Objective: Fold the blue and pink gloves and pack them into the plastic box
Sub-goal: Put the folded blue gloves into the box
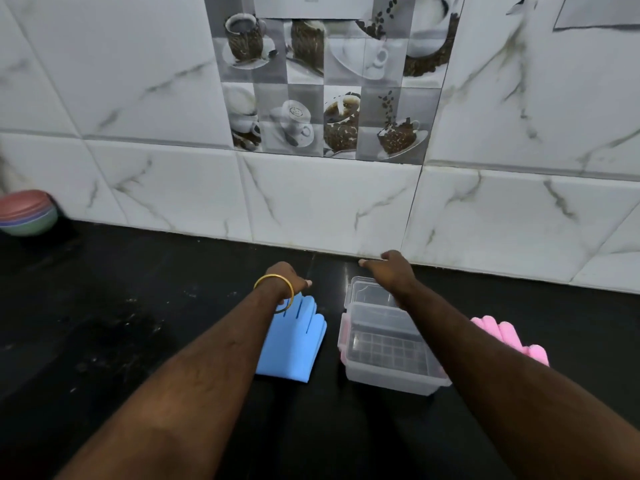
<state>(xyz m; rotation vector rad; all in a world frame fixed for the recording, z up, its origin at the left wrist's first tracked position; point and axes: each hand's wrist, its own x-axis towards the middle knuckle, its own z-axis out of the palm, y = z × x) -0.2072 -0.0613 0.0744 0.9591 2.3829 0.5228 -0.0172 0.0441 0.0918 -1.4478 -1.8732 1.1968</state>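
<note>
Near us, blue glove [292, 337] and pink glove [509, 336] look soft, light: we'd pinch cuffs; plastic box [388, 344] stiff; left hand [282, 275] and right hand [389, 268] loosely curled, holding nothing.

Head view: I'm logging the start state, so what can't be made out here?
- Pink gloves: mostly hidden behind the right forearm and the plastic box; count and folding unclear.
- Blue gloves: left forearm covers one side; whether one or a stacked pair is unclear.
- Left hand, right hand: seen from behind, finger pose hidden.
- Stacked bowls: cut by the left edge, blurred.
</note>
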